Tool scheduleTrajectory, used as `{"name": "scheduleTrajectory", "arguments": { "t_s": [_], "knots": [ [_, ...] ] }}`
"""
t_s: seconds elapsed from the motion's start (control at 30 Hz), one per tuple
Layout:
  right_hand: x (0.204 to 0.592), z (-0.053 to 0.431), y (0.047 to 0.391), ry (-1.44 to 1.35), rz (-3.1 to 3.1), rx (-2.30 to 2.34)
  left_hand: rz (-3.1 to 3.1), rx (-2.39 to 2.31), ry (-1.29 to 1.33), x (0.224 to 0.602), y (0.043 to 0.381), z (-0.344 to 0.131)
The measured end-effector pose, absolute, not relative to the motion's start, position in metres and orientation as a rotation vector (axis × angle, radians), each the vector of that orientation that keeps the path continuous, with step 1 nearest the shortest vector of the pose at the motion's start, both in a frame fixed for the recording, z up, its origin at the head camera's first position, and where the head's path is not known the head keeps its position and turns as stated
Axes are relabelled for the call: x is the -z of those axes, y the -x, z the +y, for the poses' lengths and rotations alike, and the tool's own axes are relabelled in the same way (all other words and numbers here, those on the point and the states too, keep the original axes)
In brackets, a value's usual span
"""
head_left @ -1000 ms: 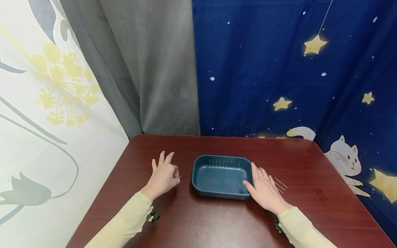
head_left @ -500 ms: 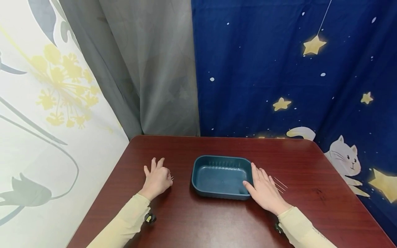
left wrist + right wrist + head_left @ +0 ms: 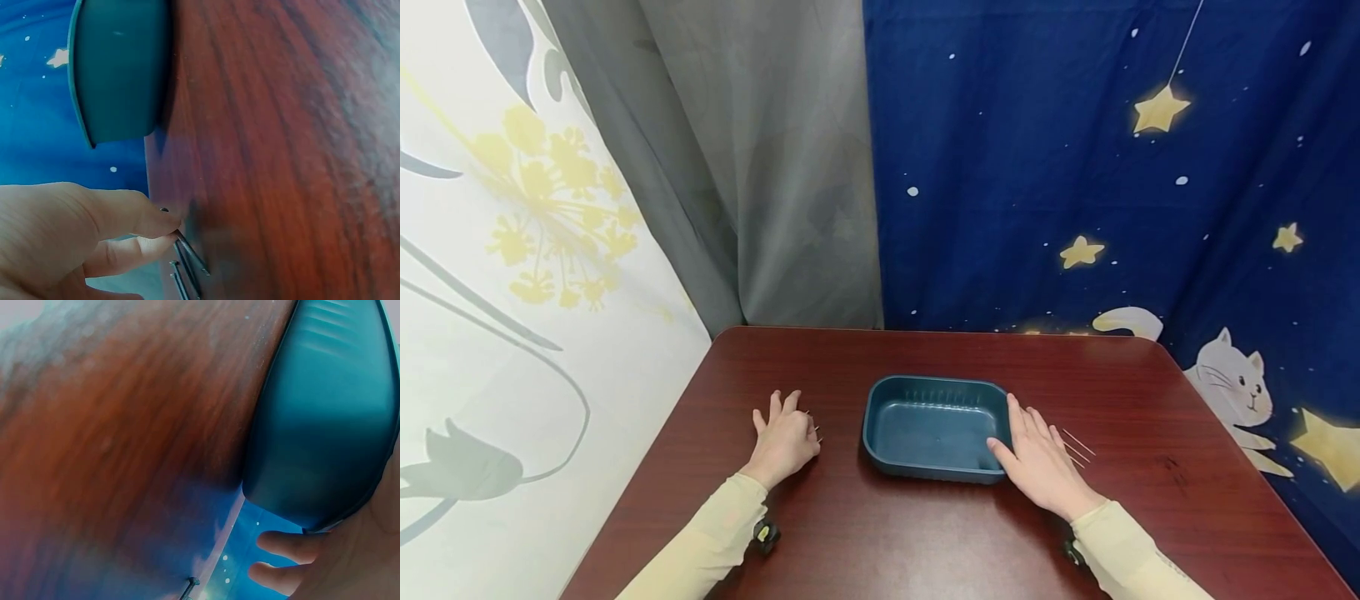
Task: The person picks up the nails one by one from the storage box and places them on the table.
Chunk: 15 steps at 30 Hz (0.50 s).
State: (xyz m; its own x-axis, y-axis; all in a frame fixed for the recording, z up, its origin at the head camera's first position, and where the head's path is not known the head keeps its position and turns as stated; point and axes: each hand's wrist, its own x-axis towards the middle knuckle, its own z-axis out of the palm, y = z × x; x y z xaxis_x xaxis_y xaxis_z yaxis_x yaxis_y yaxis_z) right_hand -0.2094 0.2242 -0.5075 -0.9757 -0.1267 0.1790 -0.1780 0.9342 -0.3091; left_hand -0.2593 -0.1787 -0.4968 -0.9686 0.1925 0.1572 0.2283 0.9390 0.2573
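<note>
In the left wrist view, the thumb and a finger of my left hand (image 3: pixel 784 442) pinch a dark metal nail (image 3: pixel 194 255). The held nail slants down toward the tabletop. Beside it lie other nails (image 3: pixel 181 281), partly cut off by the view's lower edge. A dark teal rectangular plastic box (image 3: pixel 936 442) stands on the table, right of my left hand. My right hand (image 3: pixel 1041 458) rests on the box's right wall and rim with straight fingers, its thumb over the near right corner. Several thin nails (image 3: pixel 1078 440) lie just right of that hand.
Everything stands on a reddish-brown wooden table (image 3: pixel 925 533). Behind its far edge hang a grey curtain (image 3: pixel 805 167) and a blue star-patterned curtain (image 3: pixel 1000 167). A white patterned curtain (image 3: pixel 512 333) borders the left side.
My left hand has moved left and slightly down, away from the box, then a touch right. More nail ends now show by its fingertips. My right hand and the box have stayed put.
</note>
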Motion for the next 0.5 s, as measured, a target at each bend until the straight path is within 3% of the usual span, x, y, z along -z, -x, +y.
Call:
{"name": "scheduleTrajectory", "arguments": {
  "t_s": [0.5],
  "knots": [
    [0.5078,0.2249,0.2098,-0.237,-2.938,-0.496,-2.921,0.405,0.373,0.5037,0.2609,-0.1814]
  ]
}}
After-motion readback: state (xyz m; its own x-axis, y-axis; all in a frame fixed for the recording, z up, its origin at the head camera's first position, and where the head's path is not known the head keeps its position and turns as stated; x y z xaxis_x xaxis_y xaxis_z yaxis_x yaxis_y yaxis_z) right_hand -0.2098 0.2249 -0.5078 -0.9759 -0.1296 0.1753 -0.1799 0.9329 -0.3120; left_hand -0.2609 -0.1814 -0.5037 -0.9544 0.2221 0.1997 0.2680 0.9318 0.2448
